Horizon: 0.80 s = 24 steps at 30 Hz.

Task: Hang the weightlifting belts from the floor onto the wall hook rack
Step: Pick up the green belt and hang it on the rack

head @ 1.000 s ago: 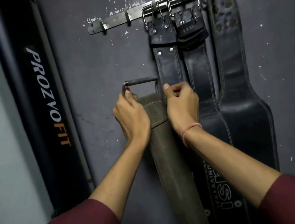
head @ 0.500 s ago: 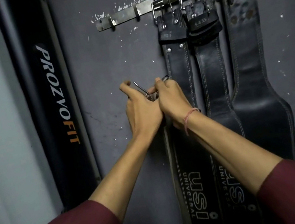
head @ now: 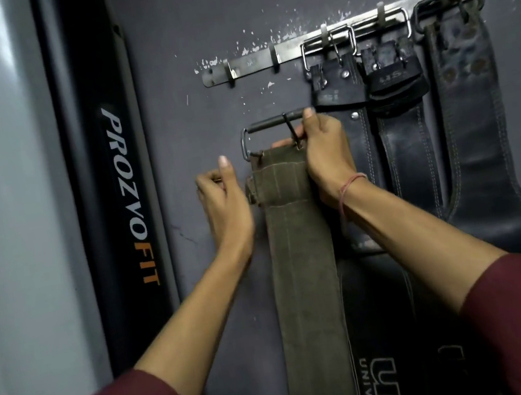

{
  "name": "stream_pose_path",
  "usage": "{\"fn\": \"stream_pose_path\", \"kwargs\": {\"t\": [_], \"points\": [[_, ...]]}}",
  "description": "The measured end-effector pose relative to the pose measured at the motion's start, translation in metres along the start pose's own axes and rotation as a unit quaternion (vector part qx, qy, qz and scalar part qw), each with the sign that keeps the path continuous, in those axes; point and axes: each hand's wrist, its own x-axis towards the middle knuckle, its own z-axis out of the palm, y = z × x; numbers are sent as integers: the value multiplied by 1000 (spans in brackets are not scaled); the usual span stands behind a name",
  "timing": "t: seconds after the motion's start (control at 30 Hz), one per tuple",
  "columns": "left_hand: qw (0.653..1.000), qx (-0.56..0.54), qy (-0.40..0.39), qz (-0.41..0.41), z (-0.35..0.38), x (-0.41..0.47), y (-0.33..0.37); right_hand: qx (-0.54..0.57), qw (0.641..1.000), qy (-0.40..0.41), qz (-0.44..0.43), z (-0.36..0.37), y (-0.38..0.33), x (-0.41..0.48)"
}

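We grip the olive belt (head: 301, 259) at its buckle (head: 276, 135) with our right hand (head: 326, 154), left hand (head: 223, 200) loosely curled beside it, below the rack's (head: 256, 62) free left hooks, strap hanging straight down

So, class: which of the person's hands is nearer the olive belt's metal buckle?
Right. The right hand grips the olive belt at the buckle, fingers touching its bar; the left hand sits lower left, off the buckle.

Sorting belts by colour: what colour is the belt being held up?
Olive green belt, with a dark metal buckle; head view, the only one.
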Motion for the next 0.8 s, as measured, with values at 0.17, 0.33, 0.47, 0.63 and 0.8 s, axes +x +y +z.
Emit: {"fn": "stream_pose_path", "kwargs": {"t": [0.17, 0.33, 0.47, 0.63, 0.8], "points": [[975, -149, -161, -47, 28, 61, 23, -57, 995, 44, -68, 3, -31, 51], [985, -116, -125, 2, 74, 114, 41, -53, 994, 78, -64, 7, -45, 94], [990, -100, -98, 11, 98, 142, 47, -52, 993, 104, -36, 8, -55, 117], [996, -60, -64, -8, 115, 164, 39, -58, 992, 109, 18, 10, -62, 130], [998, -38, -43, -25, 117, 162, 34, -70, 992, 100, 44, 8, -62, 132]]}}
